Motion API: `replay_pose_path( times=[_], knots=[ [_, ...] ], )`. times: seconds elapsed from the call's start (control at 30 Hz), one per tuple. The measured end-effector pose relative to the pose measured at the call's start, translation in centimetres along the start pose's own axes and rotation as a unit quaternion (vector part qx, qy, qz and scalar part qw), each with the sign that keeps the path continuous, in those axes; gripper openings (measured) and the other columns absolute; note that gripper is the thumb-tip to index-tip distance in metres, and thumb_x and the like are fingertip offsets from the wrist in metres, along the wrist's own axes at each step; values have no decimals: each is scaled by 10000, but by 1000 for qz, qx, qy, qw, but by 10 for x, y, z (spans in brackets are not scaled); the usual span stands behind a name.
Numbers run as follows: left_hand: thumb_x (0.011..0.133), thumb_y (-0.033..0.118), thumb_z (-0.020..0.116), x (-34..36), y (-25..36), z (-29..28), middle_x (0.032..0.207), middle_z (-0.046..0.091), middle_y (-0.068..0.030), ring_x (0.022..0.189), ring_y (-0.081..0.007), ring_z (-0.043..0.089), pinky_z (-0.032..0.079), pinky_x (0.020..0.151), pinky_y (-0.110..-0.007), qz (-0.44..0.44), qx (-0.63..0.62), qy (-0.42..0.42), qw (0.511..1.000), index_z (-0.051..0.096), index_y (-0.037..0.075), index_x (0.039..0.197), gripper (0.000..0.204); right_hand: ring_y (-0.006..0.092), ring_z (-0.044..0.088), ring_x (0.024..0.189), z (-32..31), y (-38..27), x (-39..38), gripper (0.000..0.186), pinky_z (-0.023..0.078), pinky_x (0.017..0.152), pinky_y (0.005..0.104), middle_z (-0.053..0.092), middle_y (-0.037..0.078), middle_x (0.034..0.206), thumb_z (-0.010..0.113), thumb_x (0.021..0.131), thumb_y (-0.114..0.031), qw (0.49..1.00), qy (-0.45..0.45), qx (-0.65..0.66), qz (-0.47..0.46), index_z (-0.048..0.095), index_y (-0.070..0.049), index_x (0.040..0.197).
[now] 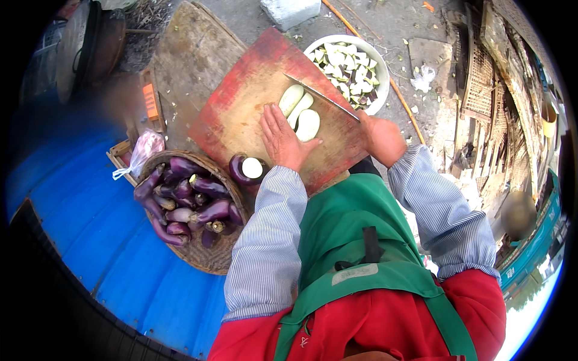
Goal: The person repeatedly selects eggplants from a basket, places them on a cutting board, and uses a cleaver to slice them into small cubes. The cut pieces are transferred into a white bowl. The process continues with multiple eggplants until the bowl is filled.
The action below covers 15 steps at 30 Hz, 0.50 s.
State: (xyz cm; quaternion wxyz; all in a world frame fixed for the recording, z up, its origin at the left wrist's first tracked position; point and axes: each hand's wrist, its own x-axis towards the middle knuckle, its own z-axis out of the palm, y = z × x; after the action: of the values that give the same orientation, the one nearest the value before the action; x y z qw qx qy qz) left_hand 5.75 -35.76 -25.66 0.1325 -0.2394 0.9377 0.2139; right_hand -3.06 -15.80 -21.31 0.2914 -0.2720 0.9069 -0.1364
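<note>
Three pale eggplant slices (308,125) lie side by side on a worn wooden cutting board (241,96) with red edges. My left hand (283,138) rests flat beside them, fingers stretched along their left side and thumb spread below them. In my closed right hand (383,139) is a knife (328,99), its handle hidden by the fingers. The long thin blade slants over the board, just right of the slices. A purple eggplant (239,171) with a round white cut face sits at the board's lower left, near my left wrist.
A wicker basket (208,263) of whole purple eggplants stands left of my left forearm. Beyond the board's right corner is a white basin (382,66) of cut eggplant chunks. A plastic bag (146,150) lies above the basket; a stick (404,103) runs past the basin.
</note>
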Motion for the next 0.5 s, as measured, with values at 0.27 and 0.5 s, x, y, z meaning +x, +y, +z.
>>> replay_pose_path(
  times=[0.27, 0.5],
  knots=[
    [548, 417, 879, -1, -13, 8, 1503, 159, -232, 1381, -397, 178, 213, 1118, -481, 1, 19, -23, 1000, 96, -55, 1439, 1276, 347, 626, 675, 9, -10, -3, 295, 489, 567, 453, 621, 156, 777, 558, 790, -81, 998, 6, -10, -62, 502, -47, 1078],
    [601, 421, 852, -2, -11, 7, 1479, 206, -219, 1368, -389, 206, 226, 1110, -476, -20, 6, -18, 1000, 141, -65, 1427, 1193, 351, 618, 674, -18, -53, -29, 212, 488, 564, 449, 610, 154, 808, 555, 781, -49, 997, 42, 57, -34, 489, -46, 982]
  ],
)
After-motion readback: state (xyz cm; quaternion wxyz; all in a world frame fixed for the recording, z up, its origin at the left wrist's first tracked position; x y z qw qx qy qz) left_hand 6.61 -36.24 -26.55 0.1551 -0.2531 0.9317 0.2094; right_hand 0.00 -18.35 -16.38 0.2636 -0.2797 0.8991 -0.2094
